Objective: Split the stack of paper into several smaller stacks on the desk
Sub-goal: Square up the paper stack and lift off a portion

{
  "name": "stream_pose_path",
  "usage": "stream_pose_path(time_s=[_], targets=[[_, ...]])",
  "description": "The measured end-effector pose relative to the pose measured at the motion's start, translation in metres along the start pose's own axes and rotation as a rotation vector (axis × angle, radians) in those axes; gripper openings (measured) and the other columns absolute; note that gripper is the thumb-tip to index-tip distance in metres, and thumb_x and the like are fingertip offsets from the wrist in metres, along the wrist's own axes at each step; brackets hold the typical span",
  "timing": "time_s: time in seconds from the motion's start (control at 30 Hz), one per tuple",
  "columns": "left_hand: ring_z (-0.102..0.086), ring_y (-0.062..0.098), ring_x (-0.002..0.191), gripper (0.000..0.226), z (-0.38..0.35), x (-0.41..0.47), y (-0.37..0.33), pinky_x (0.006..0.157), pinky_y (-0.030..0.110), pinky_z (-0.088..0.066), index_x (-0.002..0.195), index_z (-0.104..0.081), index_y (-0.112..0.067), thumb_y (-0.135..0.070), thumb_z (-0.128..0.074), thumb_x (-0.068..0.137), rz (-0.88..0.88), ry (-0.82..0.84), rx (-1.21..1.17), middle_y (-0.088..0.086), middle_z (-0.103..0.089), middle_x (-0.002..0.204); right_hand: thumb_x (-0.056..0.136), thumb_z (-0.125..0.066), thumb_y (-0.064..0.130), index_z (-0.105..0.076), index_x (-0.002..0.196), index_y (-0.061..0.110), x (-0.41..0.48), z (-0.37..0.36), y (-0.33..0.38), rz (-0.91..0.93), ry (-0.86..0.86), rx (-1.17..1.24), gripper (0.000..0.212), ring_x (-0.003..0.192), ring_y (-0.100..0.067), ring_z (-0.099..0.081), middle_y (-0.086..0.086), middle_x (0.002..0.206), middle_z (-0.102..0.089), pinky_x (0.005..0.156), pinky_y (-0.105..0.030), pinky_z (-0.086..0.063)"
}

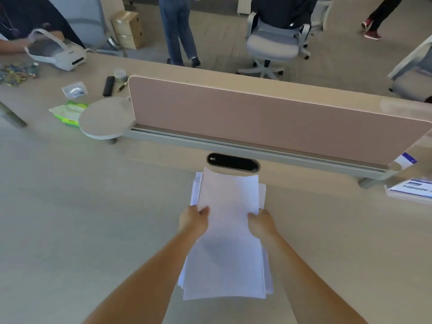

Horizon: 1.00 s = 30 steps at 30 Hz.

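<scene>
Stack of paper (226, 242) sits lower centre of the frame, long axis running away from the person, far end just short of the dark cable slot (232, 162) below the pink divider (257, 118). Sheets aren't squared: edges fan out on both sides and at the near end, and the top bundle bows a bit. That prob. means the upper sheets are being parted from the rest as a first smaller pile. Can't tell whether the bottom sheets rest on the desk (93, 218) or are lifted too. Left hand (194, 220) and right hand (261, 222) each clamp a long side w/ the thumb on top and the fingers tucked under, out of sight. So both are grasping paper, not released, about midway along the length. The symmetric hold keeps the floppy sheets from sagging or sliding. Plenty of bare desk to frame left and right of the stack for new piles. Printed sheets (411, 188) at the right edge and a green packet (67, 113) at upper left are well apart from it.
</scene>
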<state>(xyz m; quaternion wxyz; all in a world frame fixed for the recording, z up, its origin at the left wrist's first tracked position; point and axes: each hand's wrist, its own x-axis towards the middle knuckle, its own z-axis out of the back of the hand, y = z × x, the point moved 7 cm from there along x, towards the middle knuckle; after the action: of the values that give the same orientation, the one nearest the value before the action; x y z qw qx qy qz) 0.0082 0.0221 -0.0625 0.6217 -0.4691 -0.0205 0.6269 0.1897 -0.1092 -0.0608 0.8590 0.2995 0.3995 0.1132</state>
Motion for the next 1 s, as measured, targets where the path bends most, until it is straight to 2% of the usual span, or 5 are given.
stream_pose_path(time_s=[0.13, 0.27, 0.37, 0.57, 1.0], targets=[[-0.057, 0.037, 0.117, 0.043, -0.003, 0.013, 0.007, 0.098, 0.038, -0.046, 0.115, -0.064, -0.005, -0.040, -0.047, 0.099, 0.032, -0.088, 0.201, 0.021, -0.065, 0.115, 0.090, -0.041, 0.025, -0.051, 0.091, 0.018, 0.024, -0.014, -0.009, -0.030, 0.029, -0.112, 0.012, 0.084, -0.026, -0.051, -0.004, 0.091, -0.053, 0.068, -0.028, -0.041], [-0.063, 0.038, 0.103, 0.040, -0.004, 0.022, 0.023, 0.087, 0.040, -0.054, 0.102, -0.071, -0.003, -0.038, -0.052, 0.095, 0.085, -0.116, 0.114, 0.022, -0.070, 0.097, 0.095, -0.038, 0.031, -0.054, 0.124, 0.014, 0.022, -0.022, 0.000, -0.016, 0.051, -0.289, 0.037, 0.113, -0.032, -0.054, -0.008, 0.119, -0.062, 0.090, -0.033, -0.042], [-0.063, 0.040, 0.097, 0.041, -0.003, 0.024, 0.026, 0.080, 0.041, -0.054, 0.092, -0.070, 0.001, -0.036, -0.054, 0.094, 0.081, -0.133, 0.110, 0.025, -0.070, 0.090, 0.096, -0.044, 0.035, -0.042, 0.135, 0.008, 0.012, -0.024, 0.006, -0.023, 0.028, -0.378, 0.047, 0.127, -0.035, -0.043, -0.015, 0.134, -0.049, 0.105, -0.038, -0.036], [-0.063, 0.037, 0.077, 0.038, -0.001, 0.023, 0.027, 0.066, 0.035, -0.049, 0.074, -0.063, -0.005, -0.037, -0.056, 0.093, 0.107, -0.135, 0.056, 0.022, -0.065, 0.075, 0.096, -0.047, 0.038, -0.023, 0.145, 0.005, -0.003, -0.028, 0.016, -0.009, 0.047, -0.355, 0.064, 0.128, -0.038, -0.035, -0.020, 0.138, -0.039, 0.103, -0.039, -0.035], [-0.054, 0.030, 0.065, 0.035, -0.003, 0.023, 0.031, 0.060, 0.029, -0.040, 0.070, -0.058, -0.008, -0.034, -0.056, 0.094, 0.089, -0.151, 0.037, 0.009, -0.056, 0.064, 0.092, -0.050, 0.038, -0.027, 0.141, 0.009, 0.000, -0.022, 0.012, -0.089, 0.047, -0.202, 0.062, 0.130, -0.035, -0.034, -0.015, 0.137, -0.042, 0.104, -0.047, -0.041]])
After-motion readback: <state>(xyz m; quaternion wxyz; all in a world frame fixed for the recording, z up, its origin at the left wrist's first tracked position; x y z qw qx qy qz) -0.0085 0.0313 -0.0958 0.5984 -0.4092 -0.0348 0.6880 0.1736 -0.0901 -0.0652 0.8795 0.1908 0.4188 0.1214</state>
